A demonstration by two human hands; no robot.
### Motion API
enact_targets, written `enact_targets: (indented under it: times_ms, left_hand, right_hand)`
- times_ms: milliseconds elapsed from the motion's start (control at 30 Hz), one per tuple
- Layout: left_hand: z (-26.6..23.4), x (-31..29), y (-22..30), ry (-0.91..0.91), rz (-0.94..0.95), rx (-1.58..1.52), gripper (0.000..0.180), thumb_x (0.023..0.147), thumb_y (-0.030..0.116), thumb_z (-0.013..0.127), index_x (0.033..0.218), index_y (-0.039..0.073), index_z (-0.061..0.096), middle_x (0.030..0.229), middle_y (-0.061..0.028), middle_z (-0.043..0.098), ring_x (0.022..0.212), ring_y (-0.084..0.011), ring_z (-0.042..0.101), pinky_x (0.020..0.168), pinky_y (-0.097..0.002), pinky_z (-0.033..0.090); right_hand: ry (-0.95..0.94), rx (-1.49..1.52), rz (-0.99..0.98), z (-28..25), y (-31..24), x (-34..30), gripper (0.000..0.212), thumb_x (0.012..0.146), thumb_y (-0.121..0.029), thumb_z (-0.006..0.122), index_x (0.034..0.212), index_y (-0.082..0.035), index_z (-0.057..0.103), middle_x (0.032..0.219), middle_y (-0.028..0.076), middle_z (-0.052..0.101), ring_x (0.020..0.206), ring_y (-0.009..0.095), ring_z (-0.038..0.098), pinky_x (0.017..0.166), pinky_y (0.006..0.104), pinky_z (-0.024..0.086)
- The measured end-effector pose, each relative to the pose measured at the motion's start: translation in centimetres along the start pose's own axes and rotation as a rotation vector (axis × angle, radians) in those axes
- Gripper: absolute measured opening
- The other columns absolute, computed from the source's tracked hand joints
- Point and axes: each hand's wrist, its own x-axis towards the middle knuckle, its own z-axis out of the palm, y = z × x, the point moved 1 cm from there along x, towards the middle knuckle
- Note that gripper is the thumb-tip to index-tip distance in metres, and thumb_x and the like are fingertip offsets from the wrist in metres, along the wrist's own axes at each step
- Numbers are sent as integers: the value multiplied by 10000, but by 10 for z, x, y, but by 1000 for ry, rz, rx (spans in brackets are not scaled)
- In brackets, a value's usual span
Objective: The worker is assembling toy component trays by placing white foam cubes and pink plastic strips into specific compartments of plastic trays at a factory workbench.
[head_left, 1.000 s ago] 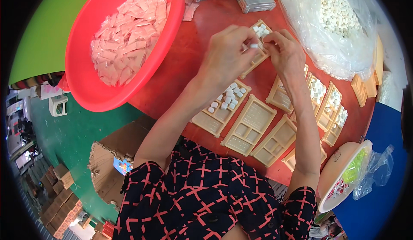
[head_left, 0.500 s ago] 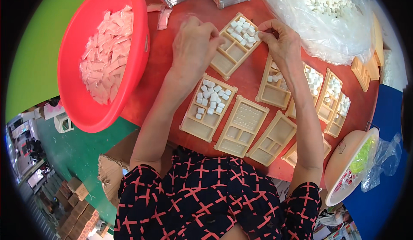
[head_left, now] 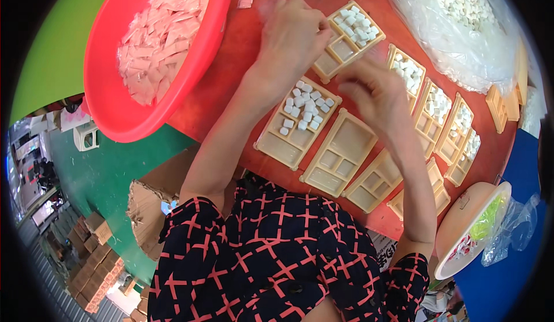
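A beige compartment tray [head_left: 343,46] lies at the far middle, with small white cube-shaped pieces [head_left: 356,24] in its far compartment. Beside its left edge is my left hand [head_left: 294,36], its fingers curled together; whatever they may hold is hidden. My right hand [head_left: 376,94] hovers by the tray's near right corner, with its fingers smeared by motion. Closer to me, a second tray [head_left: 281,144] holds loose white cubes, several in its large compartment and a couple in a smaller one. Right of it, a tray [head_left: 340,153] has bare compartments. My right forearm partly covers another bare tray [head_left: 375,182].
More trays with white cubes [head_left: 437,105] line the right side of the red table [head_left: 225,91]. A tilted pink basin [head_left: 210,50] of pink packets stands left. A clear bag [head_left: 404,10] of white cubes sits far right, above a pale bowl [head_left: 456,221] with green contents.
The view has shifted, so the table's contents sit differently in the picture. My right hand has drawn back from the far tray's cubes toward its near right side. My left hand stays beside that tray.
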Motion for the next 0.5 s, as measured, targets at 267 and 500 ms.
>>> enact_targets:
  times_ms: [267, 500]
  left_hand:
    - [-44, -68, 11, -184, -146, -368, 137, 710, 90, 697, 822, 25, 652, 835, -78, 581, 836, -222, 554, 735, -311, 444]
    - [-58, -124, 13, -202, -79, -147, 224, 652, 65, 707, 866, 63, 643, 785, -55, 547, 771, -226, 533, 666, -329, 461]
  right_hand:
    - [-66, 39, 108, 17, -10, -16, 107, 725, 24, 640, 821, -2, 600, 784, 91, 582, 739, 224, 602, 633, 306, 473]
    - [-95, 56, -99, 33, -28, -26, 198, 679, 27, 672, 859, -43, 631, 823, 80, 572, 726, 229, 609, 612, 313, 481]
